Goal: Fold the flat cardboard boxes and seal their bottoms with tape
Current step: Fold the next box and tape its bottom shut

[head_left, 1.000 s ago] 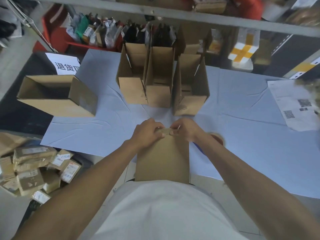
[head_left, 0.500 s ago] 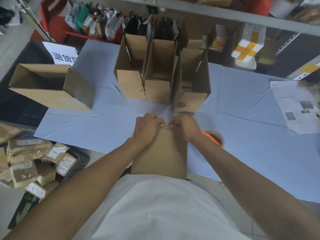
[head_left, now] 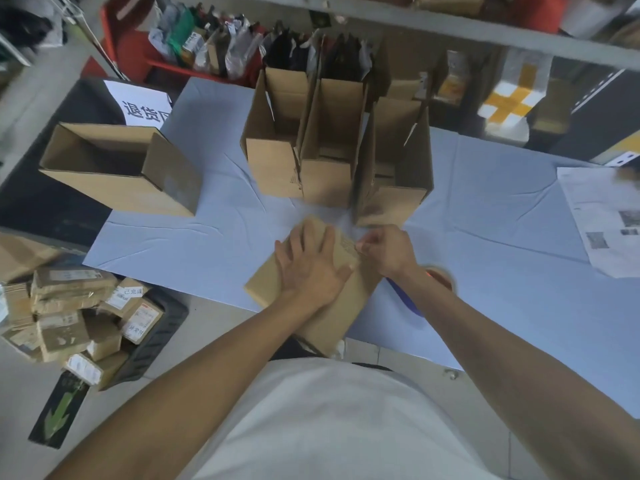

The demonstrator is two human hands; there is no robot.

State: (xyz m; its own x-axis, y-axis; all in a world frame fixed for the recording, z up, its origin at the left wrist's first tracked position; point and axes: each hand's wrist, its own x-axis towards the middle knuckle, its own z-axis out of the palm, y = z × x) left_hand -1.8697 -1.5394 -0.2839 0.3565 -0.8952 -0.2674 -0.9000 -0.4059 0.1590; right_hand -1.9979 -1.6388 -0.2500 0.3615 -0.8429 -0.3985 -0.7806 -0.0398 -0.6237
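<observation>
At the near edge of the worktop point(head_left: 485, 237), which is covered with a pale blue sheet, a flat cardboard box point(head_left: 304, 271) lies tilted, its far end pointing toward 1 o'clock and its near end hanging over the edge toward the person's white shirt point(head_left: 329, 420). The left hand point(head_left: 311, 268) lies flat on top of the box, fingers straight and spread, pressing down with a wide grip. The right hand point(head_left: 388, 251) is at the box's far right edge, at about 3 o'clock from the left hand, its fingers curled in a narrow grip; the fingertips seem to pinch something thin at the box edge, though what exactly is too small to tell. Just behind the right wrist, an orange and blue object point(head_left: 433, 275) sits partly hidden by the forearm.

Toward 12 o'clock from the hands, three folded boxes point(head_left: 332, 147) stand upright side by side, touching one another, with their top flaps open. At 10 o'clock, a larger box point(head_left: 117, 168) lies on its side at the sheet's left edge, its open end facing left. Behind it is a white sign point(head_left: 145, 105) with dark characters. At 2 o'clock, printed paper sheets point(head_left: 602, 216) lie at the right edge of the worktop. On the floor at 8 o'clock sits a pile of taped parcels point(head_left: 69, 317) with labels.
</observation>
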